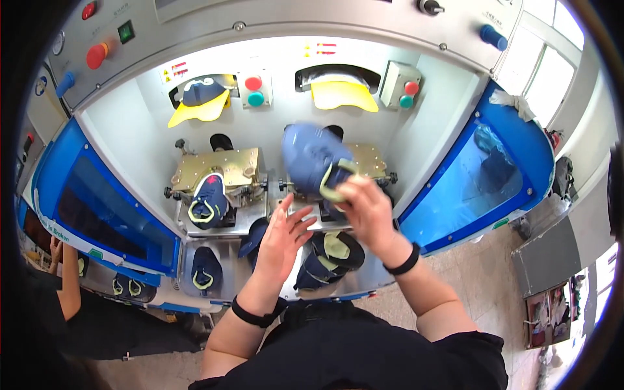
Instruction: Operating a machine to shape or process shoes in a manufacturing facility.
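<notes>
A navy shoe upper (313, 155) with a pale green collar lining, a little blurred, is in my right hand (369, 211). My fingers pinch it at the heel collar, and its toe points up and left in front of the right-hand fixture (369, 162). Lower and to the left, my left hand (284, 234) is open with spread fingers, apart from the upper. On the left brass-coloured fixture (218, 166) sits another navy upper (209, 195) with a red mark. Between my forearms, several navy uppers (320, 268) lie bunched on the metal tray (234, 276).
Two yellow forms jut from the back wall; a dark upper (203, 92) covers part of the left one, while the right form (343, 96) is bare. Button boxes (255, 90) stand beside them. Blue-framed side panels (465, 175) flank the bay. Another person's arm (68, 286) is at far left.
</notes>
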Tool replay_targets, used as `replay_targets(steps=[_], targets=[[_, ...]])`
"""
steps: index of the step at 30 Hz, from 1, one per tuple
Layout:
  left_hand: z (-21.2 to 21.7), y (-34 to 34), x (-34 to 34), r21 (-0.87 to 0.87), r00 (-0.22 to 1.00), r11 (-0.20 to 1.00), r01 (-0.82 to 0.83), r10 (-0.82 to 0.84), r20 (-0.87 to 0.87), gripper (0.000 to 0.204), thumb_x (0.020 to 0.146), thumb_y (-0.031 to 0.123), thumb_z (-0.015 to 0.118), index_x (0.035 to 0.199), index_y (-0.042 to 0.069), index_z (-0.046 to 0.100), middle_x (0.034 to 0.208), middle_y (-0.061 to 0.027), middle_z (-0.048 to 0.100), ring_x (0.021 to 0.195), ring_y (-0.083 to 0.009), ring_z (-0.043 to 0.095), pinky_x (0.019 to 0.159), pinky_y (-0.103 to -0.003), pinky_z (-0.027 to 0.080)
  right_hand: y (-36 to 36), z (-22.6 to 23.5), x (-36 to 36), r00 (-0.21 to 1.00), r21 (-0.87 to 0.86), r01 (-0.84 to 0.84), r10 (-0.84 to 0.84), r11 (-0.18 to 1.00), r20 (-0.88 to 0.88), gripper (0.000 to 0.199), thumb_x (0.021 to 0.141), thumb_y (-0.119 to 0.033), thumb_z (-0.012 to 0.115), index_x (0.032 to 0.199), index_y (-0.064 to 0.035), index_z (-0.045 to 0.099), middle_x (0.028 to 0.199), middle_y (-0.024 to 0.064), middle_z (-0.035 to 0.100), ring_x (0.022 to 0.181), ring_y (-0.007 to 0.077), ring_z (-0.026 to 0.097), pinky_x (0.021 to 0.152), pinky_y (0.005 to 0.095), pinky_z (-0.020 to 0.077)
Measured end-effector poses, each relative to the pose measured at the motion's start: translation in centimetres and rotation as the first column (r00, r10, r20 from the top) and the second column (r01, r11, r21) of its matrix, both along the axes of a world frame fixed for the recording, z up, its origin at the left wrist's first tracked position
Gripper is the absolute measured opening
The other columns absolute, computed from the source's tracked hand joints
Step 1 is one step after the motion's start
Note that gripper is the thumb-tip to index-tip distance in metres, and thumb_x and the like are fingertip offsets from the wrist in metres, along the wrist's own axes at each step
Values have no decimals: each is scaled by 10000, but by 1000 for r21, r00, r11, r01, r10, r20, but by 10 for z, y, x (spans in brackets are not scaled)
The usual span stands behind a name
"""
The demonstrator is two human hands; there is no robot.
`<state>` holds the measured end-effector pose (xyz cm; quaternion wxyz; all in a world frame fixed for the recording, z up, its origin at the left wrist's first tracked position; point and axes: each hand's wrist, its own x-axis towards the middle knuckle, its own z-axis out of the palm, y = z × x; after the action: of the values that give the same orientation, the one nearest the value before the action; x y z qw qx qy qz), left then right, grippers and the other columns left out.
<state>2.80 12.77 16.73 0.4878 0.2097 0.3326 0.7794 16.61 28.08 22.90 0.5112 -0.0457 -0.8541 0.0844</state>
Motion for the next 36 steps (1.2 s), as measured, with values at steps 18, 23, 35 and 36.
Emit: replay_targets(steps=[18, 23, 35, 36], targets=[[-84, -116, -31, -299, 954, 917, -265, 294, 57, 453, 1019, 452, 452, 1260, 79, 542, 1141, -136, 634, 1079, -292, 619, 886, -438, 526, 184, 22, -82, 768, -158, 519, -539, 840, -347, 260, 858, -51, 598, 1109, -51, 531, 1394, 226, 437, 1123, 386, 585, 848, 466, 529], [-94, -133, -28, -396, 932, 871, -291, 351, 86, 436, 1002, 481, 463, 1217, 111, 547, 1118, -118, 618, 1041, -292, 613, 850, -441, 521, 197, -13, -59, 797, -306, 581, -603, 754, 26, 211, 774, 26, 548, 968, -45, 503, 1561, 269, 257, 1065, 425, 617, 799, 496, 533], [-93, -93, 25, -425, 952, 877, -226, 291, 93, 323, 1028, 322, 496, 1172, 44, 573, 990, -108, 663, 917, -238, 670, 797, -348, 531, 74, -32, 3, 943, -557, -208, 14, 804, -332, 188, 881, 128, 443, 916, -10, 565, 976, 100, 636, 704, 119, 557, 682, 236, 476], [-95, -96, 30, -468, 940, 846, -255, 331, 87, 311, 1026, 316, 503, 1157, 43, 577, 984, -102, 662, 910, -232, 670, 792, -348, 529, 58, -40, 9, 949, -528, -246, 91, 813, -302, 176, 900, 121, 440, 906, -8, 560, 919, 106, 636, 661, 108, 530, 639, 227, 458]])
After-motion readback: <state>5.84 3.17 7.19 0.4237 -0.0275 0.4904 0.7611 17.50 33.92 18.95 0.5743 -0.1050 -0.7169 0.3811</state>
